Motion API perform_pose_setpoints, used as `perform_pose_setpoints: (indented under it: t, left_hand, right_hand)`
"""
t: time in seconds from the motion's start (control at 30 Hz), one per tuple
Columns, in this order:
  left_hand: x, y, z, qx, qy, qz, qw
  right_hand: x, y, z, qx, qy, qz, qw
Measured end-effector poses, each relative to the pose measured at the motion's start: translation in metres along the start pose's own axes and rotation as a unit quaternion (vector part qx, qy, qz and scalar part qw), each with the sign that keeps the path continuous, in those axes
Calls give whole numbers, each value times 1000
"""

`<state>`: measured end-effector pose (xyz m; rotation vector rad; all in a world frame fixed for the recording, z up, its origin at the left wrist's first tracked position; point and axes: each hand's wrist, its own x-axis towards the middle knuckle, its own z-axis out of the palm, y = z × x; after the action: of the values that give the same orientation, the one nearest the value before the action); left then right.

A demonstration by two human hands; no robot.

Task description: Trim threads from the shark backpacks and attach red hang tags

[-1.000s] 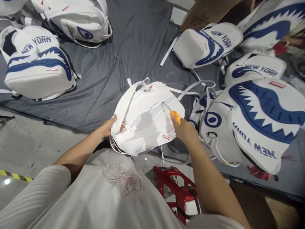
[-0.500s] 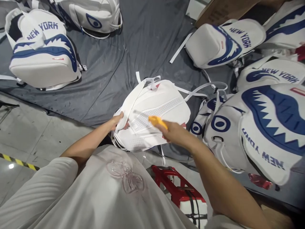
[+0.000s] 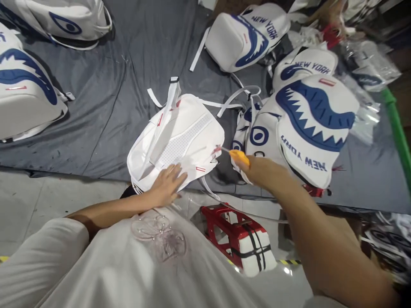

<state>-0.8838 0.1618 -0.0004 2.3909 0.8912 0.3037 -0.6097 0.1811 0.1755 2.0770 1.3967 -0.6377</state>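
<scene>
A white backpack [image 3: 199, 132] lies back side up on the dark cloth-covered table in front of me, its straps loose on top. My left hand [image 3: 165, 186] rests on its near edge with fingers spread. To the right of the backpack, my right hand [image 3: 253, 169] is closed around the orange handle of a thin metal-tipped tool [image 3: 240, 157]. The tip points left toward the bag's right edge, near a small red patch; blur hides the tip's exact shape and whether it touches.
White backpacks with blue shark-mouth prints, such as this one [image 3: 321, 115], crowd the right. More bags [image 3: 28, 90] lie at the left. Clear plastic wrapping [image 3: 366, 107] is beyond the right pile. A red stool [image 3: 237, 239] with a white taped top stands below the table edge.
My left hand has let go of the strap and now lies spread on the bag's near edge. My right hand has moved the tool toward the bag's right edge. The view has shifted right.
</scene>
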Motion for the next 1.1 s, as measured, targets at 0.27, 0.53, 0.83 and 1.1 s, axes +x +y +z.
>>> perform_pose_setpoints:
  t: [0.27,0.53,0.83,1.1]
  left_hand:
    - [18,-20,25,-263,-17,-200,944]
    - [54,-51,6,-592,-129,-484,632]
    - [28,8,36,-234,-20,-213,948]
    - [35,-10,7,-232,-92,-125,960]
  right_hand:
    - [-42,54,19,172,-52,11,984]
    - [-52,51,84,322,-155,-71,931]
    - [-50,24,93,202,19,77,976]
    - [-84,-19,114,212,-75,73,972]
